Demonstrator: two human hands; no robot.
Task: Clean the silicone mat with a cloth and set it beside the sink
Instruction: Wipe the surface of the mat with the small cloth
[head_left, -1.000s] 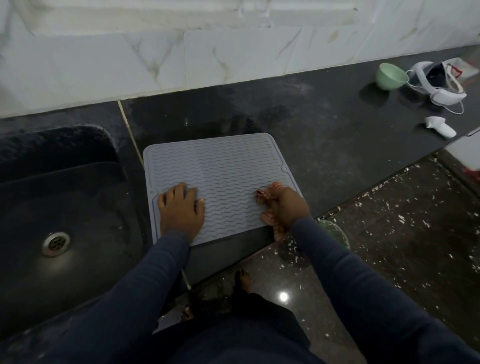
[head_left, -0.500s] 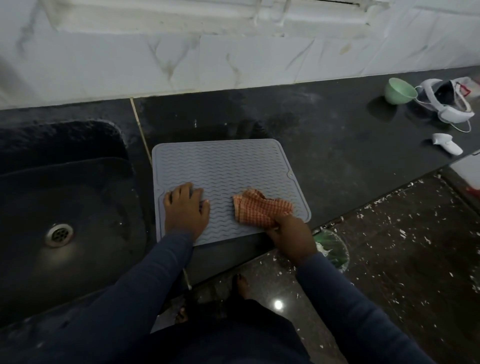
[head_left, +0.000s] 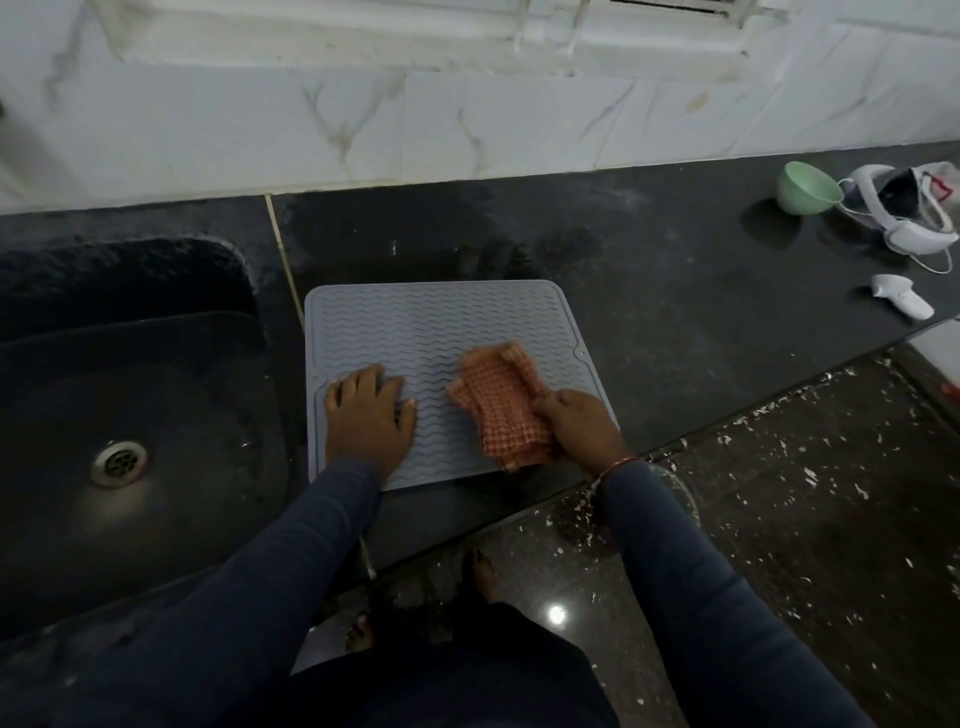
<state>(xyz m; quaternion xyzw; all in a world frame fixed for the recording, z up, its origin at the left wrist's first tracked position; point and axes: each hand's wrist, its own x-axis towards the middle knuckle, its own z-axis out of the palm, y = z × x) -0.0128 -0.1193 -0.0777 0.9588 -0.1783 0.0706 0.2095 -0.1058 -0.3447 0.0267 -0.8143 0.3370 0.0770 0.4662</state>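
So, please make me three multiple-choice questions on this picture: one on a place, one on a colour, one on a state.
1. Where does the silicone mat lie?
A. inside the sink
B. on the counter, right of the sink
C. on the floor

2. What colour is the bowl?
A. light green
B. red
C. black

3. What does the left hand do?
A. grips the cloth
B. presses flat on the mat
C. hangs in the air

Answers:
1 B: the mat lies flat beside the sink.
2 A: its rim and wall are pale green.
3 B: its palm is down on the mat; the right hand has the checked cloth.
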